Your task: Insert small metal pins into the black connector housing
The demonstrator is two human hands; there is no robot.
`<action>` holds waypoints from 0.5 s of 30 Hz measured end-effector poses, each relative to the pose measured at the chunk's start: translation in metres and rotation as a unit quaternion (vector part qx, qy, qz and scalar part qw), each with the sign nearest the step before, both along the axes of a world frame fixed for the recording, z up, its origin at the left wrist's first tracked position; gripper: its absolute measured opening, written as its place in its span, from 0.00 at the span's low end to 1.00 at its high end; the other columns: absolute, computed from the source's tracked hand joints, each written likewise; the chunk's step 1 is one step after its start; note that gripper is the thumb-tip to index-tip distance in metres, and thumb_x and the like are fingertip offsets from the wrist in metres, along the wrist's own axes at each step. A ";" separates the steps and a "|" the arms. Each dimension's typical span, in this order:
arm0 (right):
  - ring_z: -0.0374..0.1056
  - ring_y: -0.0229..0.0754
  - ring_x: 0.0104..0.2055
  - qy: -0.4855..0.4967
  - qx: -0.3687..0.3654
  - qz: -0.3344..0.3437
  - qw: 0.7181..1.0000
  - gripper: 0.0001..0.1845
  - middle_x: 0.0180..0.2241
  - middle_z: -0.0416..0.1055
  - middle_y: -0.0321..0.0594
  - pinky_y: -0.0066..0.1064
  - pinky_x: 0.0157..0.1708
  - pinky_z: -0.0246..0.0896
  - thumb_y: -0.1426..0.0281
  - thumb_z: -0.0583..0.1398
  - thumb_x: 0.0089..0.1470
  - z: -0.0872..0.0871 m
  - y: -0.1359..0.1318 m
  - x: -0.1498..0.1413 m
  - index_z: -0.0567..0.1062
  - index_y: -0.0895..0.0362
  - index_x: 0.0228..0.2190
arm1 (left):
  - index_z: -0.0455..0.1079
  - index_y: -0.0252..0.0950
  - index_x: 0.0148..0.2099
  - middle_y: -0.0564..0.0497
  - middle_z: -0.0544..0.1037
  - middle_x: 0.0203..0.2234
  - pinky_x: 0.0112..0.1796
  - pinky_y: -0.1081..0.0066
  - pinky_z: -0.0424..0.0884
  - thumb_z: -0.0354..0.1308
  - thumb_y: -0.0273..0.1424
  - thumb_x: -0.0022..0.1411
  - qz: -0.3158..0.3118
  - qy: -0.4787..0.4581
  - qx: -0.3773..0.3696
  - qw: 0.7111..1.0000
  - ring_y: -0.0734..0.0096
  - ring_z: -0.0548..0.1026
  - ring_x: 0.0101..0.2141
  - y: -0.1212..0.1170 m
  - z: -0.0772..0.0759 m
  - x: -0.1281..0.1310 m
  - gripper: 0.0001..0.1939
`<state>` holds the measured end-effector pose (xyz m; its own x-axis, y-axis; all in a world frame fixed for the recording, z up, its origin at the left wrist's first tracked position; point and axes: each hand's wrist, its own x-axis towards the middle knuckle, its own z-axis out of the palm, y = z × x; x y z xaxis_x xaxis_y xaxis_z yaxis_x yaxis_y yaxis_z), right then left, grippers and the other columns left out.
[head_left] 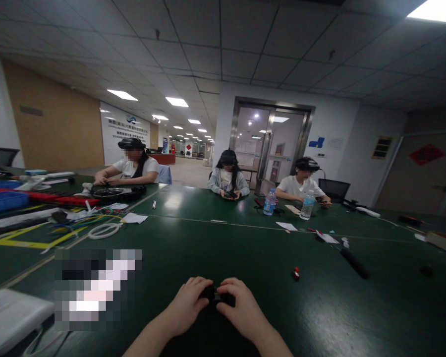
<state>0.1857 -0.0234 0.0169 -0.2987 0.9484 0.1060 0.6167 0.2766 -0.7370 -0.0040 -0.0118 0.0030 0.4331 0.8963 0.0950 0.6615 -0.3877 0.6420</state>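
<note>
Close to the table's near edge, my left hand (186, 306) and my right hand (242, 308) meet over a small black object (226, 298). Fingers and thumbs of both hands are closed on it from either side. A lighter spot shows at its middle, between the fingertips. Whether it is one piece or two joined parts I cannot tell, as my fingers cover much of it. On the table right of my hands lies a small red and black piece (296, 273).
On the green table (178, 248) lie a white box (15, 317), coiled white tubing (104, 231), a blue bin (5, 202) and a black rod (355, 263). Two water bottles (269, 202) stand farther back. Three people wearing headsets sit across the table, their hands on small items.
</note>
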 end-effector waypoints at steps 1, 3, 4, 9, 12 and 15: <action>0.60 0.43 0.49 -0.006 0.004 -0.001 1.000 0.14 0.44 0.64 0.36 0.34 0.49 0.52 0.70 0.59 0.42 0.000 0.000 -0.001 0.74 0.51 0.36 | 0.61 0.42 0.53 0.51 0.66 0.48 0.49 0.67 0.58 0.48 0.29 0.56 -0.001 -0.003 -0.001 1.000 0.65 0.62 0.48 0.000 0.000 0.000 0.21; 0.60 0.42 0.48 -0.012 0.005 0.000 1.000 0.13 0.43 0.65 0.35 0.34 0.48 0.53 0.70 0.58 0.44 0.001 -0.001 -0.002 0.73 0.51 0.35 | 0.61 0.42 0.53 0.51 0.66 0.48 0.49 0.67 0.58 0.48 0.30 0.56 -0.002 -0.007 -0.003 1.000 0.66 0.62 0.48 0.000 0.000 -0.001 0.21; 0.60 0.42 0.48 -0.012 0.004 0.001 1.000 0.12 0.43 0.65 0.35 0.34 0.48 0.53 0.70 0.58 0.44 0.002 -0.001 -0.003 0.73 0.51 0.35 | 0.61 0.42 0.53 0.51 0.66 0.48 0.49 0.67 0.58 0.48 0.30 0.56 -0.002 -0.008 -0.003 1.000 0.66 0.62 0.49 0.000 0.000 -0.001 0.21; 0.60 0.42 0.47 0.008 -0.011 -0.007 1.000 0.10 0.43 0.65 0.34 0.34 0.47 0.54 0.70 0.57 0.46 0.008 -0.004 -0.003 0.72 0.51 0.34 | 0.61 0.42 0.53 0.51 0.67 0.48 0.48 0.68 0.58 0.49 0.29 0.56 0.000 -0.006 0.004 1.000 0.66 0.63 0.48 0.001 -0.002 -0.001 0.21; 0.60 0.42 0.48 0.016 -0.016 -0.023 0.999 0.10 0.43 0.65 0.35 0.34 0.47 0.54 0.70 0.56 0.47 0.012 -0.007 -0.002 0.72 0.51 0.34 | 0.61 0.42 0.53 0.51 0.67 0.48 0.48 0.68 0.58 0.48 0.29 0.56 -0.003 -0.002 0.006 1.000 0.66 0.63 0.48 0.001 -0.002 -0.001 0.20; 0.60 0.42 0.47 0.005 -0.006 -0.019 1.000 0.10 0.42 0.65 0.35 0.34 0.47 0.54 0.70 0.57 0.46 0.011 -0.007 -0.003 0.72 0.51 0.34 | 0.60 0.42 0.53 0.52 0.67 0.48 0.48 0.67 0.58 0.47 0.29 0.56 -0.005 0.005 0.000 1.000 0.65 0.62 0.48 0.000 0.001 0.000 0.21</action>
<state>0.1825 -0.0307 0.0283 -0.2614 0.9603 0.0975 0.6192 0.2443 -0.7462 -0.0043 -0.0121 0.0038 0.4434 0.8917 0.0908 0.6635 -0.3947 0.6357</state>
